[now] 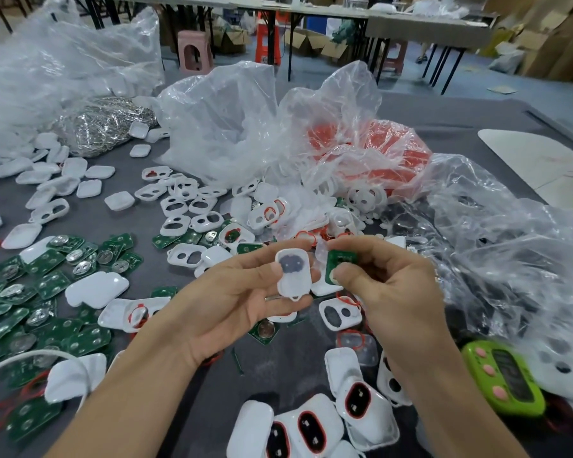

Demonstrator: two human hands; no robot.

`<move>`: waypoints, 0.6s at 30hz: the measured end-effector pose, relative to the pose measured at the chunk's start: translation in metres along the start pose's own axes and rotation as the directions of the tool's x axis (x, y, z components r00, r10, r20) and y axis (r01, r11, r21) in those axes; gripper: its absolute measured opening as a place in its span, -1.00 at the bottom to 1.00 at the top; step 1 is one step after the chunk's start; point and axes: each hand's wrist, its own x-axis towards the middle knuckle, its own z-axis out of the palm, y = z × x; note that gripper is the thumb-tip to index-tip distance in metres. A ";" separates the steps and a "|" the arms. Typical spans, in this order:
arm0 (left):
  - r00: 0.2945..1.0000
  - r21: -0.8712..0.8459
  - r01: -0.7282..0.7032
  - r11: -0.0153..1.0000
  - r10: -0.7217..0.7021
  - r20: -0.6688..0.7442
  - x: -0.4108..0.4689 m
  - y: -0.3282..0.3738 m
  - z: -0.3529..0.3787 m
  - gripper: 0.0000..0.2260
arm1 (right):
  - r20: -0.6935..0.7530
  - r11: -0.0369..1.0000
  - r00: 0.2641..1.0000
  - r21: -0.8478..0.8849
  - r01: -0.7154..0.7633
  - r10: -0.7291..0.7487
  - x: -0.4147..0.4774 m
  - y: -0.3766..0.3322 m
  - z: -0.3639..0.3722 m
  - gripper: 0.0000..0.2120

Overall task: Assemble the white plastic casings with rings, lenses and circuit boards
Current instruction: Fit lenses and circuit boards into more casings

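The job looks partly done. A few finished casings (311, 428) lie at the near edge of the table (278, 365), each with a red ring and a dark lens in it. A lot is left: many empty white casings (186, 206) are spread over the middle, and a big heap of green circuit boards (47, 292) waits on the left. The one being made now is up in the air over the table. The left hand (232, 299) holds a white casing (293, 274), with its fingers curled under it and its thumb on the edge; a dark part shows inside. The right hand (387, 285) pinches a green circuit board (339, 262) just beside that casing, so I think the board goes in next. The parts come in plastic bags. A clear bag (232, 127) in the middle lies open, and I cannot tell what is in it. The bag next to it (387, 153) is full of red things, likely rings. A bag far on the left (103, 123) holds shiny metal bits. The big bag on the right (510, 259) holds small dark pieces.
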 end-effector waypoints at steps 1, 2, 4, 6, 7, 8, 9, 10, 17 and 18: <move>1.000 0.003 0.006 1.000 -0.006 0.001 0.000 0.000 0.000 -0.62 | -0.007 1.000 1.000 0.003 0.007 -0.007 0.000 -0.001 0.001 -0.68; 1.000 0.004 0.013 1.000 -0.013 0.002 0.000 -0.001 0.000 -0.60 | -0.015 1.000 1.000 0.024 0.012 -0.012 0.000 -0.001 0.001 -0.69; 1.000 0.003 0.029 1.000 -0.029 0.000 0.001 -0.001 0.001 -0.59 | -0.012 0.995 1.000 0.104 0.009 -0.008 0.000 -0.004 0.001 -0.69; 0.999 0.013 0.043 0.999 -0.043 0.007 0.000 -0.001 0.002 -0.60 | 0.015 0.990 1.000 0.142 0.002 -0.004 -0.002 -0.008 0.003 -0.68; 0.999 0.025 0.049 0.998 -0.049 0.017 0.000 -0.001 0.003 -0.60 | 0.035 0.989 0.999 0.146 -0.004 -0.001 -0.003 -0.009 0.004 -0.67; 0.998 0.042 0.055 0.998 -0.056 0.028 -0.001 -0.001 0.003 -0.60 | 0.053 0.989 0.999 0.145 -0.012 0.005 -0.003 -0.010 0.004 -0.68; 0.998 0.062 0.058 0.996 -0.060 0.035 -0.001 -0.001 0.003 -0.60 | 0.069 0.990 0.998 0.137 -0.020 0.011 -0.004 -0.011 0.005 -0.70; 0.997 0.082 0.060 0.995 -0.063 0.036 -0.001 -0.001 0.003 -0.61 | 0.079 0.992 0.997 0.121 -0.021 0.012 -0.004 -0.011 0.005 -0.73; 0.994 0.114 0.092 0.989 -0.098 0.051 -0.001 -0.003 0.004 -0.61 | 0.127 0.996 0.990 -0.061 0.072 -0.064 -0.007 -0.012 0.007 -0.79; 0.994 0.118 0.094 0.989 -0.100 0.047 -0.001 -0.003 0.004 -0.61 | 0.137 0.995 0.988 -0.057 0.078 -0.070 -0.007 -0.012 0.006 -0.78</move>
